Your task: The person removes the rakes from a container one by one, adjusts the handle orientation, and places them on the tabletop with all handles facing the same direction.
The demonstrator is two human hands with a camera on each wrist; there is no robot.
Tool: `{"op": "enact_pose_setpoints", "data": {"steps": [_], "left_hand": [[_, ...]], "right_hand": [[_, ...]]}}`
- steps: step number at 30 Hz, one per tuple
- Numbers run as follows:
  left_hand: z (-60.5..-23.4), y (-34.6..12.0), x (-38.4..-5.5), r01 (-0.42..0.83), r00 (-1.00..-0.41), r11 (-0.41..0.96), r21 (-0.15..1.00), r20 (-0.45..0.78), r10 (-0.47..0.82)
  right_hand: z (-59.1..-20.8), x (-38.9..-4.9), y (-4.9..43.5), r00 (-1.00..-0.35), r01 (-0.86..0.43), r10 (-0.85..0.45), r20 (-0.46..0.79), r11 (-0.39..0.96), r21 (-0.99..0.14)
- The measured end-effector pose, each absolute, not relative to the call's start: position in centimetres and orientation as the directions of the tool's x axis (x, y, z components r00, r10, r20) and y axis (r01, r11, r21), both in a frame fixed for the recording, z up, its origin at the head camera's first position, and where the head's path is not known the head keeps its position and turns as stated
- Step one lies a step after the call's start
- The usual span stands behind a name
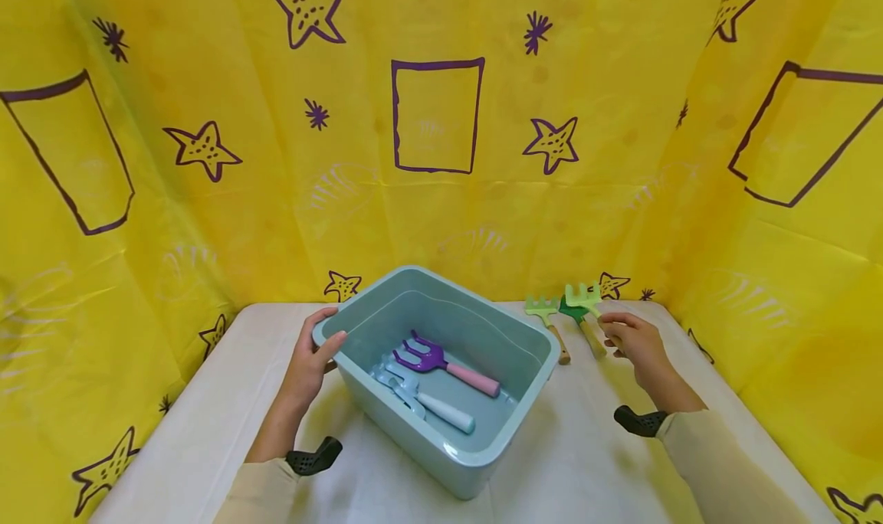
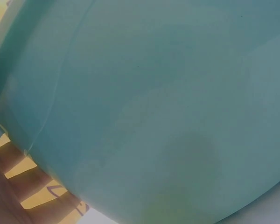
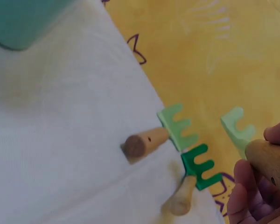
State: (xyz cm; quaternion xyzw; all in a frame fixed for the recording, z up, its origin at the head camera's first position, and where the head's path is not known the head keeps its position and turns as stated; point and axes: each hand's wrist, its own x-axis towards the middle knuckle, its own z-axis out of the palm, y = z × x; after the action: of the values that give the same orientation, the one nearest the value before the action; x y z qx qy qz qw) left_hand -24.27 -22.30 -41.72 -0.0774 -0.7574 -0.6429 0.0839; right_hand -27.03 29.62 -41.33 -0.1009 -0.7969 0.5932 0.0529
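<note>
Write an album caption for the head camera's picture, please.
Left hand grips a blue-green bin with a purple fork inside; right hand holds a light green rake.

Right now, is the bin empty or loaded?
Loaded, not full. The head view shows inside the bin a purple fork with a pink handle and a pale-blue-handled tool, with bare floor visible.

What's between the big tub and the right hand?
A light-green hand rake and a dark-green hand rake lie there, in the right wrist view.
</note>
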Motion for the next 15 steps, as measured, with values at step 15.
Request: {"op": "enact_pose_setpoints", "data": {"steps": [15], "left_hand": [[-41.7, -22.3, -24.4, 0.223, -0.974, 0.170, 0.960, 0.225, 0.006]], "right_hand": [[-44.2, -26.6, 32.8, -0.951, 0.200, 0.297, -0.087, 0.375, -0.905]]}}
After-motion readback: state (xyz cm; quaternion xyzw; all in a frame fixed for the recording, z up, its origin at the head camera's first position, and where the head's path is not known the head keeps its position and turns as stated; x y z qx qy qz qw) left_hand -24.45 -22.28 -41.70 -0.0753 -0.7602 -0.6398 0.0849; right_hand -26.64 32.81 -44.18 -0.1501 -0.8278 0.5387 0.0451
